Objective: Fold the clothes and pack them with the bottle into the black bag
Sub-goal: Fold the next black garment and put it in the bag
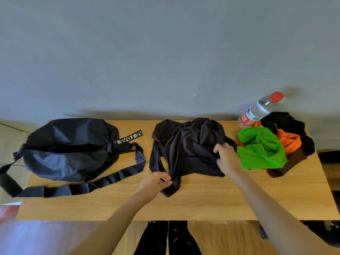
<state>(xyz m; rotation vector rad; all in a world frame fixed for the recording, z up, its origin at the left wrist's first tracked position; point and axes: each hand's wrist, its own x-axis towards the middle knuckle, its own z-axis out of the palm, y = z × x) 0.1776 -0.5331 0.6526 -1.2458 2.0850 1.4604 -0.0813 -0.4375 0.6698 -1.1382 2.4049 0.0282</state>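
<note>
Left hand (156,182) pinching the near hem of the crumpled black long-sleeved top (189,146), fingers curled onto the cloth, and the right hand (225,157) gripping its right edge, thumb and fingers closed on fabric. The garment lies between the two hands on the light wooden table (184,205), bunched and creased, one sleeve trailing toward the left hand. Best play here, I'd say: draw both edges apart and flat, smooth the wrinkles out before any fold goes in. Just beyond the right hand sits the bright green mesh garment (261,148), heaped over an orange mesh piece (288,140) and dark clothes (287,124), and behind those the clear plastic bottle with the red cap (257,111), upright. Well out past the left hand, the black fabric bag (70,150), zip open, strap (103,181) looping across the table. How many dark garments are in that pile is hard to tell; the bag's inside is just shadow
</note>
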